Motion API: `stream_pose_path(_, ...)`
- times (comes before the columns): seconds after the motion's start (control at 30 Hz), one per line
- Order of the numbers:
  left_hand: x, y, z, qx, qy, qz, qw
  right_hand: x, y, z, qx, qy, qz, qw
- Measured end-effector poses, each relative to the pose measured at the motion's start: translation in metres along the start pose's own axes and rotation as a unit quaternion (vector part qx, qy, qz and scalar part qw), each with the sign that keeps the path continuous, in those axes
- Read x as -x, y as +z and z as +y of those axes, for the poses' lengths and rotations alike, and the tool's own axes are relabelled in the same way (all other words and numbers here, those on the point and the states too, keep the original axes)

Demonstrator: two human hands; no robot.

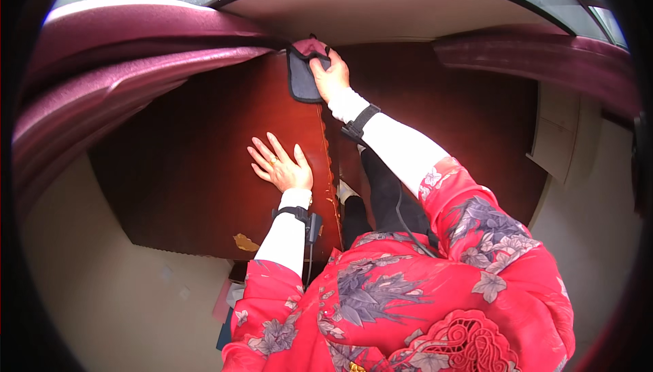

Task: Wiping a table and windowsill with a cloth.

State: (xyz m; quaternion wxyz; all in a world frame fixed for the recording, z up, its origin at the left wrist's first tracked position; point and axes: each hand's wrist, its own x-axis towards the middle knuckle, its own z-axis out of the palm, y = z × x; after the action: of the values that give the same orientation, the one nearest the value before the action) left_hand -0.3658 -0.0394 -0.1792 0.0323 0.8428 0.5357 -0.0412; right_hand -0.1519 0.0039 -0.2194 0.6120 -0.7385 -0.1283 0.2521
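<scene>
My right hand (331,73) grips a folded cloth (306,77), grey on one side and pink on the other, with dark edging. The cloth rests at the far end of a glossy reddish-brown wooden tabletop (214,157), close to the curtain. My left hand (283,169) lies palm down on the wood, nearer to me, with its fingers spread and a ring on one finger. It holds nothing. Both wrists carry black straps over white sleeves.
Pink curtains hang at the far left (127,73) and the far right (535,60), below a window. The table's scalloped edge (326,142) is chipped, with a bare patch (246,242) near the front. A pale cabinet (556,127) stands at the right.
</scene>
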Motion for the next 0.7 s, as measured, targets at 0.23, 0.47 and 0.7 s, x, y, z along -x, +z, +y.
stream_pose_path(0.23,0.003,0.009,-0.002,0.003,0.015,0.041,0.999,0.042,-0.014,0.013,0.025,0.026,-0.015,0.999)
stream_pose_path(0.47,-0.006,0.016,-0.001,-0.015,0.007,0.082,0.996,0.149,-0.051,0.035,-0.011,0.054,-0.068,0.996)
stream_pose_path(0.7,-0.009,0.002,-0.026,0.044,0.12,0.022,0.992,0.325,-0.086,0.072,0.014,0.043,-0.033,0.998)
